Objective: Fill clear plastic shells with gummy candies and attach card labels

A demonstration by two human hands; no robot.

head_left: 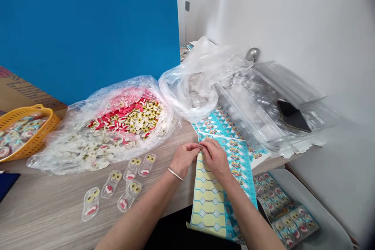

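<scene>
Over the wooden tabletop [43,207], left hand [184,159] and right hand [215,160] clamp their fingers on a printed sticker sheet [209,203].

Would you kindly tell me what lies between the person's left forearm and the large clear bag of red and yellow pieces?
In the head view, five clear packets, each with yellow eyes and a red mouth, lie on the wooden tabletop.

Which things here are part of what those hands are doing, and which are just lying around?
Part of it:
left hand
right hand
printed paper strip
clear eye-and-mouth packets
plastic bag of round eye pieces

Probably just lying around:
black phone
orange basket
cardboard box
</scene>
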